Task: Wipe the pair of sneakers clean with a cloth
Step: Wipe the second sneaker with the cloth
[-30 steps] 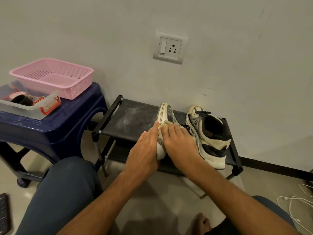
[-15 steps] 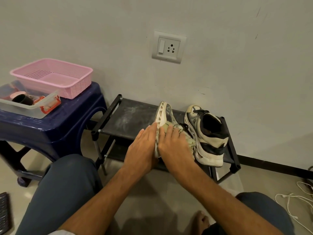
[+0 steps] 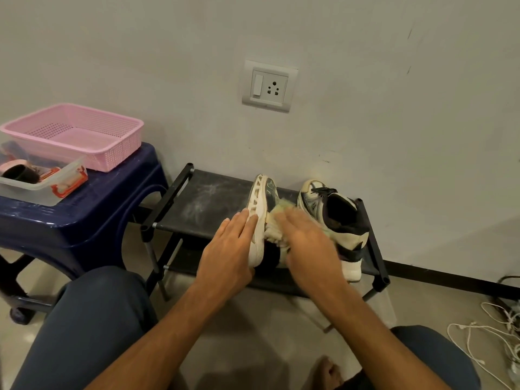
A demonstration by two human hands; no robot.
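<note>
— What is the person doing with the shoes?
— The left hand (image 3: pixel 228 249) is lying flat, fingers straight, against the white sole edge of the tipped sneaker (image 3: pixel 259 198). That shoe is standing on its side on the black rack (image 3: pixel 202 204). The right hand (image 3: pixel 306 243) is pressing a fluffy pale cloth (image 3: pixel 277 223) onto it from the other side. That hand is looking blurry, but I think its fingers are flat, not curled.
— Where is the other shoe?
— The upright sneaker (image 3: pixel 334 220) is sitting just beside it on the rack, near the wall. The right hand is hiding part of its side.
— Are you seeing the whole cloth?
— No. Most of it is hiding under the right hand. Only a fuzzy edge is peeking out.
— Is anything showing words?
— A clear box (image 3: pixel 42 184) on the blue stool (image 3: pixel 84 218) is showing a red label, but the words are too small to read. The picture's left edge is cutting the box off. The marks on the sneakers are too blurry to read.
</note>
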